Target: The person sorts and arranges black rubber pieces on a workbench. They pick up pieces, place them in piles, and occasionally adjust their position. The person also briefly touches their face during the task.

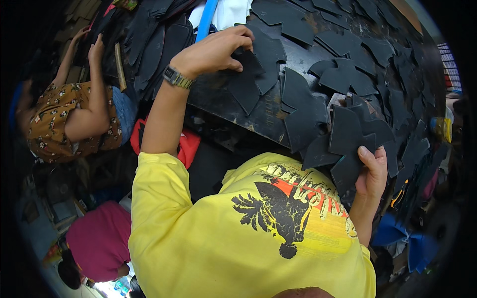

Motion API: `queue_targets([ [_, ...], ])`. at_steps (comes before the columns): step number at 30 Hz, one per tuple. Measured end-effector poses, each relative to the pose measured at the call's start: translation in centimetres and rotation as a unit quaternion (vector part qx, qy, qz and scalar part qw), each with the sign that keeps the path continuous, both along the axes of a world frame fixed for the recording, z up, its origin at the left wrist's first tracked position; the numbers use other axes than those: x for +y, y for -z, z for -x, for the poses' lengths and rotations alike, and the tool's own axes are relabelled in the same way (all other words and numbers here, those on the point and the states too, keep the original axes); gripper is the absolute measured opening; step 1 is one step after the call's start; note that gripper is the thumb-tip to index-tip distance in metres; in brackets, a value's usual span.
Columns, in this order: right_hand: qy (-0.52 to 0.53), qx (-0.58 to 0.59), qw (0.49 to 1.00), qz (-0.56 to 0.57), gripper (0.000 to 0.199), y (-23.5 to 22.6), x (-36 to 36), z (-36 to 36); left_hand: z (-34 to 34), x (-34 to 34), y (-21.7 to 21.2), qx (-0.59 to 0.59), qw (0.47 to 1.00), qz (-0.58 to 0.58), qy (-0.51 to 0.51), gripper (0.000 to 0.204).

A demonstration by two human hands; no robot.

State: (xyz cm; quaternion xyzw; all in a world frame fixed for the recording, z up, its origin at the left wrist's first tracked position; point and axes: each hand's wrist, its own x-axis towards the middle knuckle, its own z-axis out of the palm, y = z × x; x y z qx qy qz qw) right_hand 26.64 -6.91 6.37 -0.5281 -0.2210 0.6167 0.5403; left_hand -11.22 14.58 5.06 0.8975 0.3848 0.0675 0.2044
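Over the dark work table, my left hand hovers at the edge of a black, notched cut piece. Its fingers are bent and the thumb stands apart from them; whether the fingertips touch the piece is unclear. Close to my body on the right, my right hand grips several overlapping black cut pieces, thumb on top. The other fingers are partly hidden by the pieces. More flat, angular pieces lie between my hands. A metal-banded watch is on my left wrist.
Black cut pieces cover much of the table's far and right side. A blue strip lies beyond my left hand on white material. Another person in a patterned brown top works at left. Yellow-handled scissors are at right.
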Motion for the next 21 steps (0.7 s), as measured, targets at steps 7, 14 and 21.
queue_targets([
  [7, 0.010, -0.003, 1.000, 0.005, 0.059, 0.0, -0.1, 0.4, -1.8, 2.5, -0.2, 0.125, 0.989, -0.060, 0.043, 0.041],
  [14, 0.022, 0.017, 1.000, -0.006, 0.050, -0.1, -0.1, 0.7, -1.1, 0.2, -1.5, 0.094, 0.995, -0.017, 0.032, 0.038],
  [21, 0.002, 0.020, 1.000, 0.003, 0.052, 0.2, 0.1, 0.9, 1.3, -3.8, -0.9, -0.083, 0.995, 0.056, -0.001, 0.040],
])
